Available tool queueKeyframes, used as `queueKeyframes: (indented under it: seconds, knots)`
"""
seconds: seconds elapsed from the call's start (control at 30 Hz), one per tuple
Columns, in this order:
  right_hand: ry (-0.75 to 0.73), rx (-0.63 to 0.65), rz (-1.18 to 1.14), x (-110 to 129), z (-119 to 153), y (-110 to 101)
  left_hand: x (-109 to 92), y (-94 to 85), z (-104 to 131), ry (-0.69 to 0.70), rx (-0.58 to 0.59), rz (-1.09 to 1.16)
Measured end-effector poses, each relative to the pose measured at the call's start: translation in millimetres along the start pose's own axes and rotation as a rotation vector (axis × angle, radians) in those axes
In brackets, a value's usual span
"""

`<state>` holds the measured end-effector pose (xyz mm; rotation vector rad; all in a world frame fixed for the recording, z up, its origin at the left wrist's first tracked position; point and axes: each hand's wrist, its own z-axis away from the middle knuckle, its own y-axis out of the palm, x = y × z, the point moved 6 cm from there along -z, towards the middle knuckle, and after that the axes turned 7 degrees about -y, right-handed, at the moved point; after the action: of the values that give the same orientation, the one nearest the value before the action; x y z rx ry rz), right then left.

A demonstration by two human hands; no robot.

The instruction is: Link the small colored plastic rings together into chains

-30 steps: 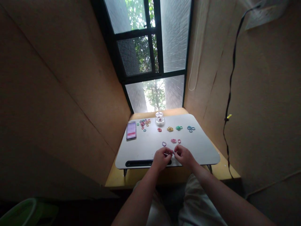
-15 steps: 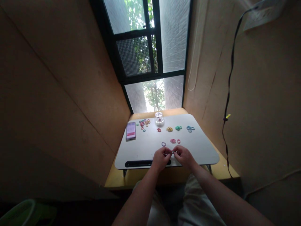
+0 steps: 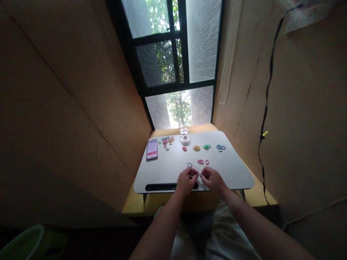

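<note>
Above the near part of the white folding table (image 3: 162, 171), my left hand (image 3: 187, 180) and my right hand (image 3: 213, 178) face each other, fingertips pinched. A small pale, purplish elastic band (image 3: 200, 174) spans the short gap between them, held at both ends. Just beyond my left fingers lies a purple band (image 3: 189, 164). A cluster of pink bands (image 3: 200, 162) and a single pink band (image 3: 207, 162) are just past my right fingers. Further back sit sorted groups of red bands (image 3: 184, 148), yellow bands (image 3: 196, 148), green bands (image 3: 206, 147) and blue bands (image 3: 220, 147).
A mixed pile of bands (image 3: 166, 141) lies at the back left, beside a phone (image 3: 152, 150) with a blurred screen. At the back stands a clear round container (image 3: 185, 139). A black slot (image 3: 161, 187) runs along the front edge. A cable (image 3: 267, 97) hangs at right.
My fingertips have drawn slightly apart, so more of the band shows between them. The view has shifted a little; the bands on the table stay in place.
</note>
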<state>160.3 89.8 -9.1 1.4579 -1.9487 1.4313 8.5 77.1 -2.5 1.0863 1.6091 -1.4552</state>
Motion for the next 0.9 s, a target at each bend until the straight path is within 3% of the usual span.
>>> queueKeyframes:
  seconds: [0.63,0.73,0.9]
  knots:
    - [0.024,-0.043,-0.037,11,-6,-10,2,-1.1,-1,0.0,-0.014,-0.014]
    - [0.071,-0.068,0.003,2,-11,-26,2,-1.3,-3,-0.007,-0.007,0.002]
    - [0.236,-0.177,0.276,-33,-18,-82,-2,-1.6,-5,-0.005,0.002,-0.065]
